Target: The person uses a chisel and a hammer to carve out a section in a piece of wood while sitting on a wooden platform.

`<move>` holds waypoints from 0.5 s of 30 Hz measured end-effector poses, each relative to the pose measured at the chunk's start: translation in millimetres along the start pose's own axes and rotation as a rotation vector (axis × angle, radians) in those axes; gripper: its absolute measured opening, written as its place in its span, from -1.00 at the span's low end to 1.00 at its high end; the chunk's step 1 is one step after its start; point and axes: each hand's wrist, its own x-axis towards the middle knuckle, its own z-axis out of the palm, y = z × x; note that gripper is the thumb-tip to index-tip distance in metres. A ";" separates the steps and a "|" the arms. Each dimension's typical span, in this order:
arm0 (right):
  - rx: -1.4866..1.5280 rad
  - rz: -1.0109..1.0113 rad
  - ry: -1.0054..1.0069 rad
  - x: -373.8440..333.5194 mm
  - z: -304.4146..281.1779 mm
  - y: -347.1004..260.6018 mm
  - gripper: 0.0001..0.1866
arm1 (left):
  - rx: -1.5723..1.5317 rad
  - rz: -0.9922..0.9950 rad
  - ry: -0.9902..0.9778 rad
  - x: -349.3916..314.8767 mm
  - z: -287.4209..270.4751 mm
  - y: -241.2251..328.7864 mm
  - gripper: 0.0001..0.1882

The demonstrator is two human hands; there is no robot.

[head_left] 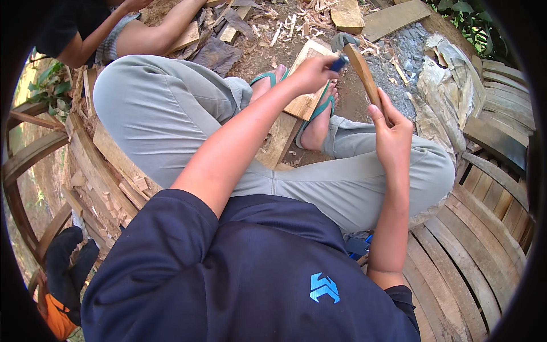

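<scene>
My left hand is closed around a blue-handled chisel, its capped end pointing up and right. The blade is hidden behind my hand. Under that hand lies a pale wooden block, between my feet and on top of a longer wooden beam. My right hand grips a hammer by the lower part of its wooden handle. The hammer's dark grey head is raised just beyond the chisel's end, and the two look apart.
My sandalled feet flank the block. Wood chips and offcuts litter the ground ahead. Another person's leg is at the far left. Crumpled sheeting lies to the right, beside curved-looking wooden slats.
</scene>
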 end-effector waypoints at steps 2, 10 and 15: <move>0.038 0.001 0.015 0.7 -3.3 4.0 -0.54 | 0.055 -0.105 0.165 7.7 -12.9 2.4 -0.68; 0.000 -0.030 0.041 11.5 -20.3 -7.2 -0.54 | -0.073 -0.092 0.294 15.1 -31.5 -5.3 -0.74; -0.036 -0.039 0.053 14.2 -19.6 -5.1 -0.54 | -0.071 -0.079 0.276 20.2 -31.1 9.2 -0.74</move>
